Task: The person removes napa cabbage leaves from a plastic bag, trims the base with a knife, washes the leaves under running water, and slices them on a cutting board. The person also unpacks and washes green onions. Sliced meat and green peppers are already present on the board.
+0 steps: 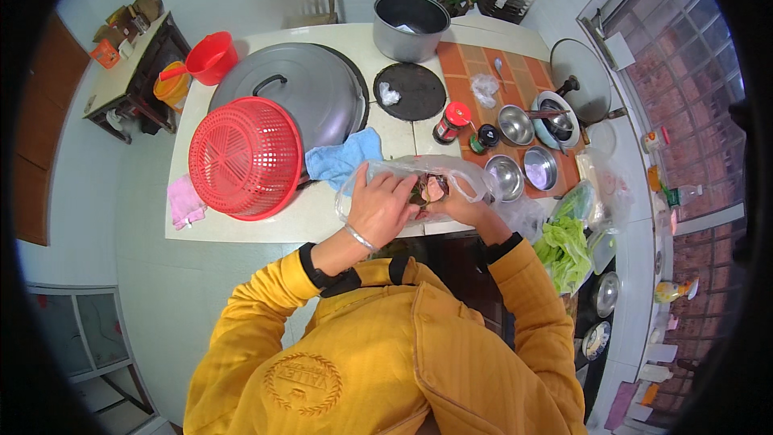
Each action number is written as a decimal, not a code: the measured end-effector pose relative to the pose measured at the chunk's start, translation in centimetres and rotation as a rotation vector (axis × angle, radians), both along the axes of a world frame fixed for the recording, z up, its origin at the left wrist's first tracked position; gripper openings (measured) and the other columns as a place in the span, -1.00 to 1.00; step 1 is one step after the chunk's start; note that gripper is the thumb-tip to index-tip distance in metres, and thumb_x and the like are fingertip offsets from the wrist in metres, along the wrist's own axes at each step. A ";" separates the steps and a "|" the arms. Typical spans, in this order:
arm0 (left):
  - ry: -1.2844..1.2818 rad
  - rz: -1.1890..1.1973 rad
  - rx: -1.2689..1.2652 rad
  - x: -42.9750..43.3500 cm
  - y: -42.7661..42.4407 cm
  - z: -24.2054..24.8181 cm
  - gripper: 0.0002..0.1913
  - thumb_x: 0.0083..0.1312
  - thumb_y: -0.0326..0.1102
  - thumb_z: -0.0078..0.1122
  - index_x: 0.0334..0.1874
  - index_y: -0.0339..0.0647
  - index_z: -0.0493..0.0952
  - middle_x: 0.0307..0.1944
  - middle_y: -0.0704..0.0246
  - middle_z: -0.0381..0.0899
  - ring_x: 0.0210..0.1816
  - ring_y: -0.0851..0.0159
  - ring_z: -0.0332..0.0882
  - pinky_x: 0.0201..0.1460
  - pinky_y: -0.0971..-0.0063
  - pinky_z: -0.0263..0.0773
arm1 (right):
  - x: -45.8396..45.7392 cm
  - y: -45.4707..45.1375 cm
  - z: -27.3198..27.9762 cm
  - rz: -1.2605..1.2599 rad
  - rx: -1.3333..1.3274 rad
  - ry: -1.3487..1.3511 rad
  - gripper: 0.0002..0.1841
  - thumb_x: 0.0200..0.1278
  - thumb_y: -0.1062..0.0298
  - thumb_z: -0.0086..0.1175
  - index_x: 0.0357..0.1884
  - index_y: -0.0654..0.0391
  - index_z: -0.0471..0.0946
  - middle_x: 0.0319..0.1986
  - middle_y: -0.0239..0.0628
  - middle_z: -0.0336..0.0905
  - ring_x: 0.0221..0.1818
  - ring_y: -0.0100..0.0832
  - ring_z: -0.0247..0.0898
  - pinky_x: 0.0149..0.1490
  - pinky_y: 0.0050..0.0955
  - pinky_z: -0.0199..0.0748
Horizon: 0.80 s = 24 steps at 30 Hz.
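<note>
A clear plastic bag [423,164] lies at the near edge of the white counter, its mouth held apart. Inside it shows a pinkish piece of food [432,188] among dark leafy or brown bits. My left hand [381,205], with a silver bangle at the wrist, grips the bag's left side, fingers bent over its rim. On the right side of the opening, my right hand [460,200] holds the bag, its fingertips partly hidden by plastic and contents. A light blue cloth [345,157] lies just beyond my left hand. Steel bowls [505,177] stand right of the bag.
A red colander [246,157] leans on a large grey-lidded pan [302,78]. Beyond the bag stand a red-lidded jar [452,123], a small dark-lidded jar [485,139] and a deep metal pot [410,27]. Lettuce [564,254] lies at the right beside a stove.
</note>
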<state>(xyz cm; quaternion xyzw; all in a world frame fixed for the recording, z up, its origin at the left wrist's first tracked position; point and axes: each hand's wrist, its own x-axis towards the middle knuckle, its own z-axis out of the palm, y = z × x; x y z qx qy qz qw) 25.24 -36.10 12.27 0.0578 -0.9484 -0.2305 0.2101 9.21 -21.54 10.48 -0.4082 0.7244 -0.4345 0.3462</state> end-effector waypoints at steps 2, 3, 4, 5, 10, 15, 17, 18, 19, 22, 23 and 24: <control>0.015 0.024 -0.050 -0.9 -0.1 -0.2 -0.60 0.05 -0.27 0.36 -0.01 -0.06 0.57 -0.16 0.33 0.63 0.02 0.16 0.54 0.35 -0.18 0.02 | 0.5 0.0 -0.1 0.005 -0.031 0.139 -0.53 -0.10 0.46 0.34 -0.05 0.20 0.49 -0.19 -0.19 0.58 -0.11 -0.27 0.47 0.05 -0.31 0.41; 0.037 0.019 -0.021 -1.1 -0.1 -0.4 -0.64 0.04 -0.31 0.36 -0.06 -0.06 0.58 -0.20 0.35 0.64 -0.02 0.16 0.56 0.35 -0.18 0.03 | 0.8 0.0 -0.2 0.011 -0.080 0.219 -0.53 -0.10 0.47 0.33 -0.05 0.20 0.49 -0.19 -0.19 0.57 -0.10 -0.28 0.47 0.06 -0.32 0.40; 0.054 0.020 -0.003 -1.3 0.0 -0.6 -0.67 0.04 -0.34 0.35 -0.10 -0.06 0.60 -0.24 0.37 0.64 -0.06 0.17 0.57 0.35 -0.17 0.03 | 1.0 -0.1 -0.3 0.002 -0.048 0.159 -0.50 -0.10 0.47 0.34 -0.02 0.19 0.47 -0.17 -0.19 0.56 -0.08 -0.28 0.47 0.08 -0.32 0.40; 0.072 0.020 0.016 -1.4 -0.1 -0.8 -0.71 0.03 -0.37 0.35 -0.15 -0.06 0.61 -0.29 0.39 0.65 -0.10 0.18 0.58 0.36 -0.16 0.03 | 1.1 -0.2 -0.4 0.004 -0.042 0.103 -0.47 -0.11 0.47 0.34 0.01 0.19 0.46 -0.15 -0.18 0.56 -0.06 -0.28 0.46 0.09 -0.32 0.40; 0.120 0.048 0.029 -1.1 -1.2 -1.7 -0.89 0.03 -0.43 0.30 -0.38 -0.07 0.64 -0.43 0.36 0.63 -0.25 0.19 0.60 0.33 -0.10 0.11 | 0.9 0.4 -0.8 -0.026 -0.036 0.089 -0.34 -0.14 0.46 0.37 0.13 0.16 0.40 -0.06 -0.19 0.52 0.00 -0.29 0.45 0.16 -0.36 0.38; 0.176 0.102 0.059 -0.6 -2.6 -2.1 -0.89 0.02 -0.43 0.32 -0.38 -0.08 0.64 -0.50 0.36 0.62 -0.33 0.18 0.61 0.25 0.06 0.27 | 0.3 1.3 -0.3 -0.051 -0.055 0.162 -0.25 -0.17 0.45 0.41 0.20 0.14 0.37 -0.02 -0.23 0.50 0.04 -0.31 0.44 0.18 -0.37 0.38; 0.183 0.127 0.099 -0.5 -2.7 -2.2 -0.89 0.02 -0.42 0.33 -0.38 -0.09 0.65 -0.51 0.35 0.62 -0.35 0.17 0.60 0.20 0.10 0.33 | 0.3 1.4 0.4 -0.031 -0.030 0.084 -0.24 -0.17 0.46 0.41 0.20 0.13 0.36 -0.01 -0.25 0.50 0.05 -0.34 0.43 0.18 -0.38 0.38; 0.144 0.128 0.135 -0.6 -2.9 -2.3 -0.88 0.03 -0.43 0.31 -0.36 -0.10 0.65 -0.50 0.34 0.62 -0.34 0.16 0.60 0.18 0.10 0.34 | 0.3 1.5 0.9 -0.022 -0.002 -0.002 -0.24 -0.17 0.46 0.42 0.20 0.13 0.36 0.00 -0.26 0.50 0.05 -0.36 0.43 0.18 -0.39 0.39; 0.116 0.128 0.160 -0.6 -2.9 -2.3 -0.88 0.03 -0.43 0.29 -0.35 -0.10 0.65 -0.49 0.33 0.62 -0.34 0.14 0.60 0.16 0.11 0.36 | 0.3 1.6 1.5 -0.013 0.028 -0.087 -0.24 -0.17 0.47 0.42 0.20 0.12 0.36 0.00 -0.28 0.50 0.05 -0.37 0.43 0.18 -0.40 0.39; 0.071 0.096 -0.014 -0.8 -2.8 -2.6 -0.82 0.04 -0.44 0.21 -0.27 -0.12 0.65 -0.38 0.31 0.64 -0.24 0.12 0.59 0.16 0.11 0.35 | 0.4 1.7 3.7 0.087 -0.115 -0.219 -0.31 -0.17 0.63 0.36 0.13 0.18 0.39 0.01 -0.31 0.50 0.08 -0.44 0.42 0.21 -0.41 0.39; 0.073 0.081 -0.118 -0.8 -2.8 -2.7 -0.79 0.05 -0.45 0.18 -0.24 -0.13 0.65 -0.33 0.31 0.64 -0.19 0.12 0.58 0.16 0.10 0.34 | 0.3 1.8 4.5 0.134 -0.158 -0.209 -0.32 -0.18 0.69 0.34 0.12 0.20 0.39 0.02 -0.30 0.50 0.10 -0.43 0.42 0.23 -0.40 0.40; 0.045 0.059 -0.165 -0.8 -2.5 -2.8 -0.76 0.04 -0.46 0.16 -0.21 -0.13 0.65 -0.28 0.31 0.63 -0.14 0.12 0.56 0.18 0.10 0.32 | 0.5 1.8 5.1 0.115 -0.188 -0.241 -0.33 -0.20 0.73 0.30 0.09 0.22 0.39 -0.01 -0.23 0.53 0.09 -0.36 0.47 0.23 -0.35 0.42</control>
